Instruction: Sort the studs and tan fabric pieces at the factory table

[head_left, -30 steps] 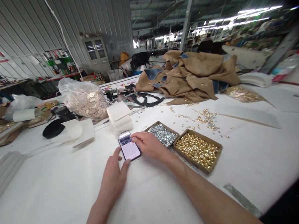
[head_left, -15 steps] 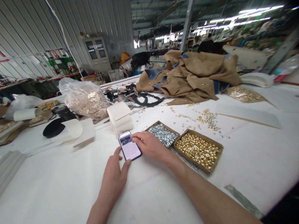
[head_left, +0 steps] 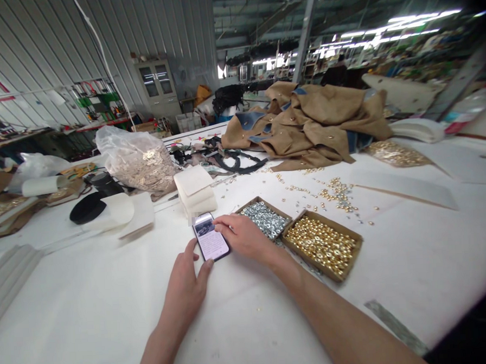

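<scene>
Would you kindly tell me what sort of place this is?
Probably a garment factory or workshop: tan jackets lie heaped on a long white table, a box of gold rings and a box of silver rings sit open, and a corrugated wall bounds a big hall.

white table (head_left: 91,320), gold eyelets (head_left: 322,244) next to silver ones (head_left: 265,219), tan jackets (head_left: 313,121) with blue collars, black disc (head_left: 87,208), my phone (head_left: 210,237) screen pale pink

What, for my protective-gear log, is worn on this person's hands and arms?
Nothing that shows. The left hand and right hand are bare: no gloves, rings, watch or bracelet visible. The left forearm and right forearm are uncovered as far as the picture's lower edge, so no sleeve is in view.
</scene>
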The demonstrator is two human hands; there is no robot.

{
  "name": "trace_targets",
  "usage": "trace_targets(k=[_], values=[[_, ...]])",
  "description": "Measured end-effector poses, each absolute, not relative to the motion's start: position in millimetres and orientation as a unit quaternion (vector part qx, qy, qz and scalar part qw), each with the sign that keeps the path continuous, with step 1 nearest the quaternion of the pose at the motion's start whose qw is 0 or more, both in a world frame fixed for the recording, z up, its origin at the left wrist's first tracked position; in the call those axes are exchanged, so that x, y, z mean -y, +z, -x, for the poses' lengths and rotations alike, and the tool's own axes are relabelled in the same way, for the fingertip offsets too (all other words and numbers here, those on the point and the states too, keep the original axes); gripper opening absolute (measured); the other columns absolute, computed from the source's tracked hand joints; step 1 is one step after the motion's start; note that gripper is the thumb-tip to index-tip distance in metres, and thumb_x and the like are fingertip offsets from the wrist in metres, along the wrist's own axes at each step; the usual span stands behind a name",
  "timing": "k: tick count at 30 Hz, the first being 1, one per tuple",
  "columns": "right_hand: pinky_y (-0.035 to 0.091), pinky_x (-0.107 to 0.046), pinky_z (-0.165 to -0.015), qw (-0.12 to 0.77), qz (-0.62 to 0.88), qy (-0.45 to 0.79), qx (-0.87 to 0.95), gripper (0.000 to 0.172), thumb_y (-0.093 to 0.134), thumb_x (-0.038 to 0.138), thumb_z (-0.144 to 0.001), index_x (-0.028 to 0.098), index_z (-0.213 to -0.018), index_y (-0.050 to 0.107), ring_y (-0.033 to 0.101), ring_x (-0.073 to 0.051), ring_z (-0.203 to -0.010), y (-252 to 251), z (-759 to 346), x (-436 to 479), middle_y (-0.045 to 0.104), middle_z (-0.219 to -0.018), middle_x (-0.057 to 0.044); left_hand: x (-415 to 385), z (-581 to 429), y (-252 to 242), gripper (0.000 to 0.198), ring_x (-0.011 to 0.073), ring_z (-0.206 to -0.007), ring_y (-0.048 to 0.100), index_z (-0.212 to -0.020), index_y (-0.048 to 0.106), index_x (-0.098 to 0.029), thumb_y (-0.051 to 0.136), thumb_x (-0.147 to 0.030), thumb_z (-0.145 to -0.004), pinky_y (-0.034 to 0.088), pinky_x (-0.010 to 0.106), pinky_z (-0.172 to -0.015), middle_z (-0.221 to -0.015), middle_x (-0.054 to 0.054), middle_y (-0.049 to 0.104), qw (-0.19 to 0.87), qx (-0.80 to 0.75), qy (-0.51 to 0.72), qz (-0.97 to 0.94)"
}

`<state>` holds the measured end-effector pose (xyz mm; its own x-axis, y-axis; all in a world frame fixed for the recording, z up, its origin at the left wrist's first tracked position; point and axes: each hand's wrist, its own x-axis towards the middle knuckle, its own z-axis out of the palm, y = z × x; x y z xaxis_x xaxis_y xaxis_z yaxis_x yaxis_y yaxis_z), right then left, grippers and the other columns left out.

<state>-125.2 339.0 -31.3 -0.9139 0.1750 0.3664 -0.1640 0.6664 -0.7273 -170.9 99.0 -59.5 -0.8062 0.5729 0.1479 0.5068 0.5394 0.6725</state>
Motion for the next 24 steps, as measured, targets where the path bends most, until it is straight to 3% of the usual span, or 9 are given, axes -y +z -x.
trace_targets(k=[24], values=[[0.05,-0.035,-0.099,0.205,0.005,0.403,0.892,0.026,0.059,0.031,-0.113,0.024,-0.125,0.081,0.072,-0.022,-0.111,-31.4,125.5,-339.1,0.083,-0.12,-0.007,-99.6,170.8,-60.4,0.057,0.0299,-0.117,0.059,-0.163,0.043,-0.025,0.052,-0.046,-0.111,0.046,0.048,-0.105,-0.123,0.01,0.062,0.045,-0.876,0.371,-0.305]])
